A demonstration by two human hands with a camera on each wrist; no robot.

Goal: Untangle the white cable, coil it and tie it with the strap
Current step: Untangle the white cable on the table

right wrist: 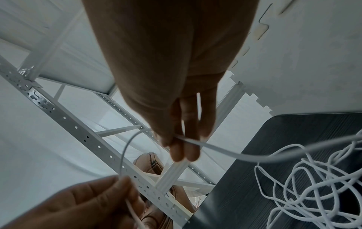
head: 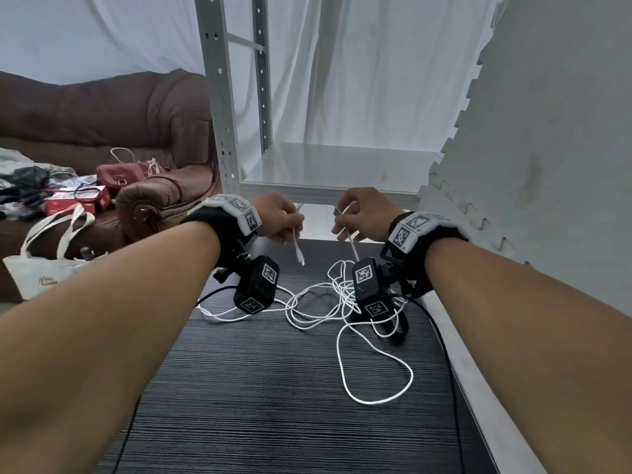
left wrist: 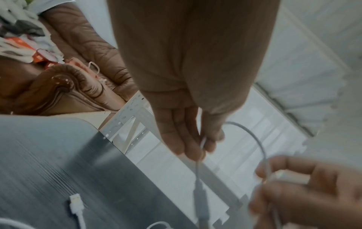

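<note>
Dark ribbed table [head: 273, 388]: tangled white cable [head: 342, 302] on it; left hand [head: 277, 217] and right hand [head: 366, 213] above, each pinching it; metal shelving [head: 219, 97] behind, brown sofa [head: 102, 114] beside.

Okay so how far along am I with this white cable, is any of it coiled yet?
Nothing is coiled yet. The left hand pinches the white cable near one plug, the right hand holds the next stretch. Most still lies tangled on the dark table. Left: untangling, coiling and tying; a dark loop by the tangle may be the strap.

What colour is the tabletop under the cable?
The tabletop is black with fine lighter streaks, clearest in the head view.
</note>
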